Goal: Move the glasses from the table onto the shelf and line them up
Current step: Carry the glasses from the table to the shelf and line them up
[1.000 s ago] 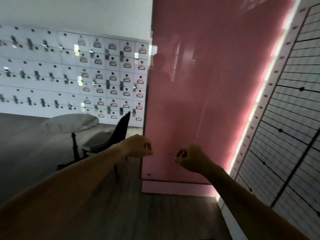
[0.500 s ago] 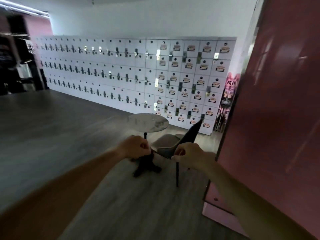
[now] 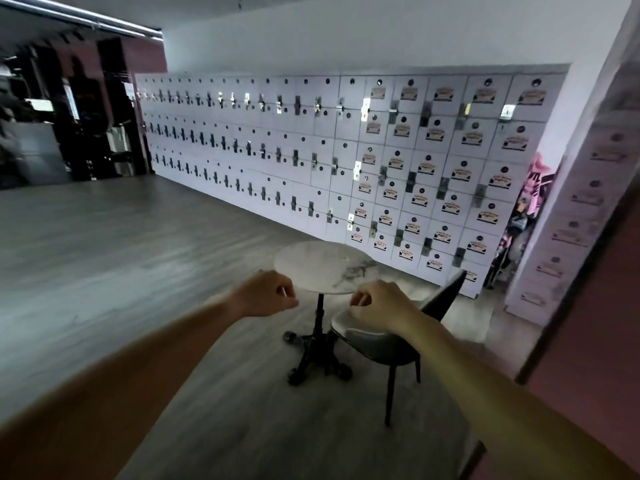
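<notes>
Two hands, left (image 3: pixel 265 295) and right (image 3: pixel 379 305), grip curled narrow, empty, before table (image 3: pixel 311 268) edge.

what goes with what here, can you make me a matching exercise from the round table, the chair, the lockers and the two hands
Things:
1. round table
2. chair
3. lockers
4. left hand and right hand

Descriptions:
A. white, lining the far wall
B. loosely curled, holding nothing
C. marble-look top on a black pedestal
D. dark, pulled up beside the table

Pairs: 1-C, 2-D, 3-A, 4-B
</notes>
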Available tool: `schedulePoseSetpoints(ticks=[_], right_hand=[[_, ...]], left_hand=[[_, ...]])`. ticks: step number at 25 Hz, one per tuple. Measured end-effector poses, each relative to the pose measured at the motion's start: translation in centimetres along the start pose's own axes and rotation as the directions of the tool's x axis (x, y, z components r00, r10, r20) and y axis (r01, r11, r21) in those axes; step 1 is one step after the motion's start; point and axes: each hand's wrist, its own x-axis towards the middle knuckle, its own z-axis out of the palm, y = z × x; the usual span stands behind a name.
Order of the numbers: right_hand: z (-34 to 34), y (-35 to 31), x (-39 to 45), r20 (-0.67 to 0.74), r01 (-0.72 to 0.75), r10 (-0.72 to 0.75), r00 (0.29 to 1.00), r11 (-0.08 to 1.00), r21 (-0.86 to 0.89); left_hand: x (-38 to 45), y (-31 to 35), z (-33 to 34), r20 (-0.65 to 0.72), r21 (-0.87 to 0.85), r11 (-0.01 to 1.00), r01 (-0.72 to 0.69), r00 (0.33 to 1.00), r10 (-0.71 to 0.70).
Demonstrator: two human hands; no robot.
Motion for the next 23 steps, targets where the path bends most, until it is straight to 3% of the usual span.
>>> schedulePoseSetpoints(ticks=[7, 15, 23], right_hand=[[1.5, 2.2, 14.5, 0.034, 0.083, -0.084, 0.996, 0.996, 0.026], [1.5, 6.3, 32.4, -0.050, -0.060, 0.062, 0.997, 0.998, 0.034], [1.0, 11.9, 44.6, -0.069, -0.119, 0.125, 0.990, 0.989, 0.083]], left_hand=[[13.1, -5.8, 0.4, 0.018, -0.008, 1.000, 0.026, 0.999, -0.026], [33.1, -12.6, 0.6, 0.083, -0.007, 0.998, -0.058, 0.995, 0.059], [49.4, -13.9, 2.8, 0.176, -0.048, 0.980, -0.195, 0.964, 0.201]])
